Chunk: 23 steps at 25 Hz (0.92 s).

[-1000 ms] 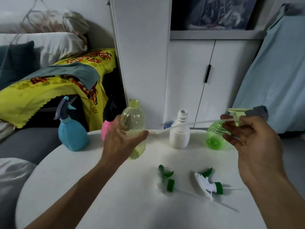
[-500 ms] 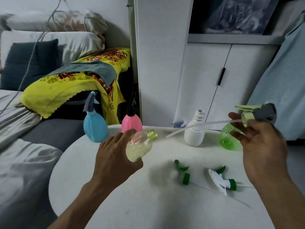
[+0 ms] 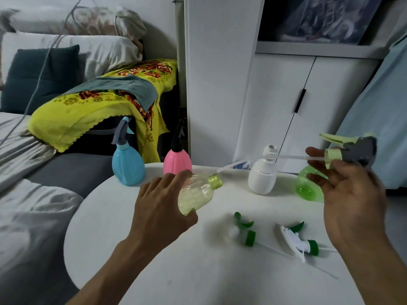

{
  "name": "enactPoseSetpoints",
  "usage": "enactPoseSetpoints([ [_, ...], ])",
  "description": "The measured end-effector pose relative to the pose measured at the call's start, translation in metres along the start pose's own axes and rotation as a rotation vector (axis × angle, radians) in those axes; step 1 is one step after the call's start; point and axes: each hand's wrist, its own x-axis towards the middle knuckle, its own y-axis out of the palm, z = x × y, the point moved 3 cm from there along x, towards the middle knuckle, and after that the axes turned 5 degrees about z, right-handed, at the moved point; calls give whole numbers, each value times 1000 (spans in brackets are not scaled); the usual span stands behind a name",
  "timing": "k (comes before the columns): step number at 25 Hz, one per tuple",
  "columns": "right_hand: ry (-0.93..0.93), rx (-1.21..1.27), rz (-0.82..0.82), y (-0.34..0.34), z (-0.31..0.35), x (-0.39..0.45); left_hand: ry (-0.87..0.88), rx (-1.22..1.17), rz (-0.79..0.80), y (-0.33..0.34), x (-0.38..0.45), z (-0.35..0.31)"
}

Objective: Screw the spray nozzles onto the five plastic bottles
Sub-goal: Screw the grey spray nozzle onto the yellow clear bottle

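My left hand (image 3: 158, 208) grips a clear yellow bottle (image 3: 196, 194), tilted so its open neck points right. My right hand (image 3: 352, 194) holds a grey and pale-green spray nozzle (image 3: 350, 150) above the table; its thin tube runs left and its tip is just above the yellow bottle's neck. A white bottle (image 3: 263, 175) and a green bottle (image 3: 308, 186) stand open at the back. A blue bottle (image 3: 127, 164) and a pink bottle (image 3: 177, 160) carry nozzles. Two loose green-and-white nozzles (image 3: 244, 232) (image 3: 299, 241) lie on the white round table (image 3: 198, 271).
A grey sofa with pillows and a yellow flowered cloth (image 3: 99, 102) is at the left. White cabinets (image 3: 286, 102) stand behind the table. A pale blue fabric (image 3: 378, 102) hangs at the right.
My left hand tipped the yellow bottle from upright onto its side, neck to the right. My right hand kept the nozzle raised, its tube tip now near the bottle's neck. The view shifted left.
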Motion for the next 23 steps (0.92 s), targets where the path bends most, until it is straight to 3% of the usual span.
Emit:
enactPoseSetpoints([
  [8, 7, 11, 5, -7, 0, 2, -33, 1, 12, -1, 0, -2],
  [14, 116, -68, 148, 20, -27, -19, 2, -33, -18, 2, -1, -6],
  [19, 215, -138, 392, 53, -60, -54, 55, -38, -53, 0, -2, -12],
  [23, 236, -82, 369, 60, -66, -61, 97, -41, -72, 0, -5, -16],
])
